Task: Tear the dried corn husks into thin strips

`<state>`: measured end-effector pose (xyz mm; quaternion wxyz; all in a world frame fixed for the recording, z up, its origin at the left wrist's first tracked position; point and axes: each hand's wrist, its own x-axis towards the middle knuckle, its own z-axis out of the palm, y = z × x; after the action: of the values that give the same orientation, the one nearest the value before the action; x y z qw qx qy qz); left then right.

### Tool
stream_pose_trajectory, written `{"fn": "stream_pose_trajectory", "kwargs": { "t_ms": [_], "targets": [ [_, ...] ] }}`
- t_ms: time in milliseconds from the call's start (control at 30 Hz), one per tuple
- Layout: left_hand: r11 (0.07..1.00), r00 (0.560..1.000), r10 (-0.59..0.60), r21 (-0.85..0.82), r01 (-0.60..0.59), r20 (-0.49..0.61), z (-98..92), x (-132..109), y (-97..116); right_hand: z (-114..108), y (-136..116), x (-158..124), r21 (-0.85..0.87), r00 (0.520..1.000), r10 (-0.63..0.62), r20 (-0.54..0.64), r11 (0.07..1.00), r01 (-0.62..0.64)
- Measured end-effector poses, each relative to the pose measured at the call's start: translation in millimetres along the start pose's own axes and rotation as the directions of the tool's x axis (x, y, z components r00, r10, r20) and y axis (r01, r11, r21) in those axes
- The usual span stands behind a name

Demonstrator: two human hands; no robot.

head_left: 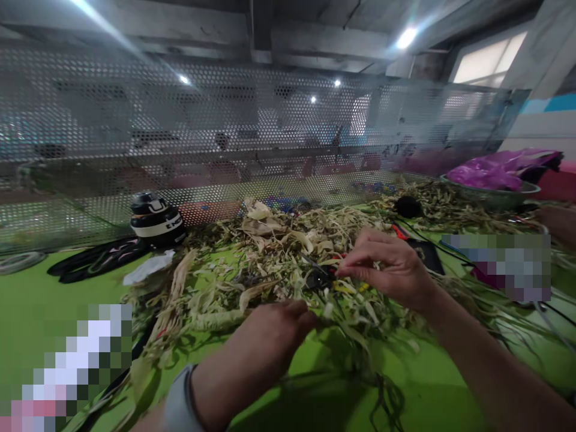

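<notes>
Centrally, the pale plant strips lie heaped across the green bench. The right hand forms a narrow pinch at the heap; its contents are indistinct. The left hand is at the near side, fingers curled; whether it grips anything cannot be determined.

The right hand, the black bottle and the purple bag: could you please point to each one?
Right hand [393, 264], head view: back of the hand.
Black bottle [157, 228], head view: pale band around its body.
Purple bag [489, 171], head view: crumpled middle.
</notes>
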<state>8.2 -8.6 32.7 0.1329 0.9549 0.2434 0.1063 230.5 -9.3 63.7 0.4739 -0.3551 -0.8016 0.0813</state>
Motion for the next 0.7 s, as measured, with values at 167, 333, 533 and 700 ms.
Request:
{"fn": "stream_pose_trajectory", "kwargs": {
  "t_ms": [167, 333, 533, 700],
  "targets": [
    [0.938, 0.991, 0.019, -0.341, -0.063, -0.131, -13.8, -3, 16, 20, 21, 2, 0.21, 0.888, 0.443, 0.121, 0.863, -0.459],
    [0.783, 0.764, -0.472, -0.608, 0.134, -0.44, -14.3, 2, -18, 56, 34, -9, 0.182, 0.788, 0.48, 0.385, 0.798, -0.575],
    [0.743, 0.691, -0.588, -0.618, 0.256, -0.421, -8.0, 9, -52, 77, 16, -23, -0.011, 0.928, 0.114, 0.356, 0.993, -0.118],
    [0.825, 0.717, -0.532, -0.466, 0.32, -0.45, 2.8, 8, -54, 61, 0, -21, -0.263, 0.968, -0.174, 0.183, 0.94, 0.219]
  ]
}}
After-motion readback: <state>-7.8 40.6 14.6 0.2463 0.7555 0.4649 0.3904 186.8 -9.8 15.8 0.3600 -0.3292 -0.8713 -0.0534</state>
